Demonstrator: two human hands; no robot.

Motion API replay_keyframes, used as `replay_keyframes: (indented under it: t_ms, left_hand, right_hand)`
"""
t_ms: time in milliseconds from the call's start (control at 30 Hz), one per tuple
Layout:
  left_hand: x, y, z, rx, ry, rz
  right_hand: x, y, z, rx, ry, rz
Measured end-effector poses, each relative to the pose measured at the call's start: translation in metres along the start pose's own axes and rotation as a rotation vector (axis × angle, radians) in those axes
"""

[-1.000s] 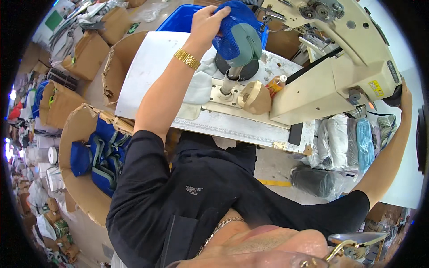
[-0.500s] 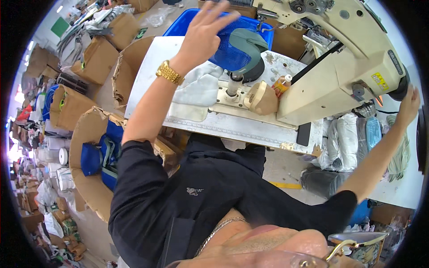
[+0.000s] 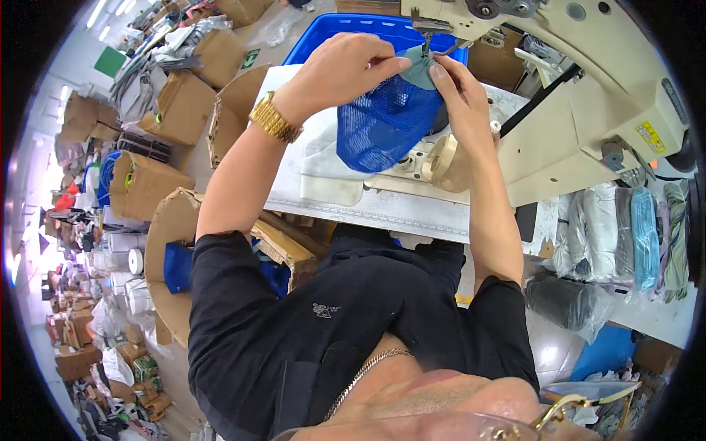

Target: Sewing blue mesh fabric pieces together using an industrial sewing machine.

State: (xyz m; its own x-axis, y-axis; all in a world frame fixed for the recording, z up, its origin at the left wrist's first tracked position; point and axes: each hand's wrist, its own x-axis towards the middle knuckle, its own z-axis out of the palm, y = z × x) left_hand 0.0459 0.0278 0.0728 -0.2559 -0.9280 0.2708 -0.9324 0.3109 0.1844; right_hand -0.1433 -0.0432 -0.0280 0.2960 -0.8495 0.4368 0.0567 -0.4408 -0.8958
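A soft piece of blue mesh [image 3: 386, 128] joined to grey-green fabric [image 3: 419, 70] hangs under the needle and presser foot [image 3: 426, 40] of a cream sewing machine [image 3: 573, 132]. My left hand [image 3: 342, 70], a gold watch on its wrist, pinches the piece just left of the needle, fingers curled and thumb pointing right. From the right side my right hand [image 3: 465, 95] grips the grey-green edge between thumb and fingers, close to the presser foot. The mesh droops toward me and covers the machine's post.
White fabric pieces [image 3: 327, 165] lie on the white worktable [image 3: 397, 212], left of a cream rounded part [image 3: 445, 162]. Behind stands a blue plastic basket [image 3: 309, 48]. Wrapped bundles [image 3: 599, 228] are at right. Cardboard boxes [image 3: 176, 110] and an open carton [image 3: 165, 305] line the left.
My right hand has come from the machine's handwheel to the needle. My left hand, raised and spread before, has lowered onto the piece. The mesh piece now sits at the presser foot.
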Motion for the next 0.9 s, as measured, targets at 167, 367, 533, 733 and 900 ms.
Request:
replay_keyframes:
  t_ms: [167, 367, 533, 733, 900]
  left_hand:
    - [0.014, -0.026, 0.032, -0.484, 0.186, 0.027]
    - [-0.007, -0.009, 0.043, -0.550, 0.305, -0.013]
    - [-0.006, -0.009, 0.047, -0.533, 0.363, 0.046]
    - [-0.008, -0.005, 0.043, -0.499, 0.373, 0.075]
    - [-0.007, -0.013, 0.048, -0.374, 0.445, 0.136]
  right_hand:
    - [0.009, -0.007, 0.003, 0.087, -0.153, 0.032]
    - [0.000, -0.007, -0.001, 0.216, -0.109, -0.029]
    - [0.012, -0.017, 0.004, 0.264, -0.041, 0.007]
    - [0.009, -0.006, 0.005, 0.110, 0.056, 0.026]
    - [0.005, -0.006, 0.007, 0.182, 0.060, -0.077]
